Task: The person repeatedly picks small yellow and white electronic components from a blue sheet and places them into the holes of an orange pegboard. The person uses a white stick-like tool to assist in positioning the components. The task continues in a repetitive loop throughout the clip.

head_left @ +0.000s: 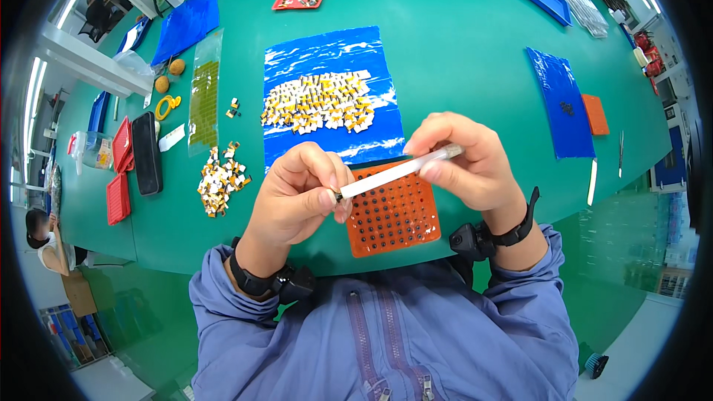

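My left hand (pixel 301 191) is closed, its thumb and fingers pinching a tiny black part (pixel 339 197). Between the thumb and fingers of my right hand (pixel 468 160) is a slim white stick (pixel 390 175) with a greyish end. The stick slants down to the left, and its far tip meets or nearly meets the black part; I cannot tell which. Below both hands lies an orange tray (pixel 396 246) with rows of holes, many holding small dark pieces. Beyond it, a heap of small white, yellow and black pieces (pixel 319 102) covers part of a blue sheet (pixel 327 48).
A smaller heap of similar pieces (pixel 221 182) sits left of my left hand. Farther left are a yellow-green strip sheet (pixel 204 96), yellow scissors (pixel 167 106), a black case (pixel 147 154) and red trays (pixel 119 197). Another blue sheet (pixel 558 104) and orange block (pixel 595 114) lie right.
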Demonstrator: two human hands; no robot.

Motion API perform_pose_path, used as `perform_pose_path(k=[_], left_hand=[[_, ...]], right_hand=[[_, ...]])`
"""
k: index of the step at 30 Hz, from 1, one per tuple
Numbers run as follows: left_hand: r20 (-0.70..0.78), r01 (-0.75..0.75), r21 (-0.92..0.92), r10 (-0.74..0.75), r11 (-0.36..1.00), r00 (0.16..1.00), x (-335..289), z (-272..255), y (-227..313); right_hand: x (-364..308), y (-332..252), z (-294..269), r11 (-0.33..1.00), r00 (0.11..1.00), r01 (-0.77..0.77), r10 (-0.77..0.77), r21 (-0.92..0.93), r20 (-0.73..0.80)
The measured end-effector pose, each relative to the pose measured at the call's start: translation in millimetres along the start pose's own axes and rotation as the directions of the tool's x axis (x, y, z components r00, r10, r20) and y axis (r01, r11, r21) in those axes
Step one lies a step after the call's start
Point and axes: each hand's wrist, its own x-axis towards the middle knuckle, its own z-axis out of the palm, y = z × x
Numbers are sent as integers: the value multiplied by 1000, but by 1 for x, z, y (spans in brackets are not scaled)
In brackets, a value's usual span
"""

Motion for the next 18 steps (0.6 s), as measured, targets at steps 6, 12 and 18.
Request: perform_pose_path(k=[6, 12, 18], left_hand=[[8, 0, 17, -1, 1000, 1000, 0, -1, 0], [3, -5, 7, 5, 1000, 1000, -1, -1, 0], [1, -2, 18, 2, 1000, 1000, -1, -1, 1]], right_hand=[[0, -3, -2, 977, 995, 91, -82, -193, 52], [1, -1, -2, 956, 987, 156, -140, -247, 83], [1, 0, -3, 937, 977, 211, -189, -278, 103]])
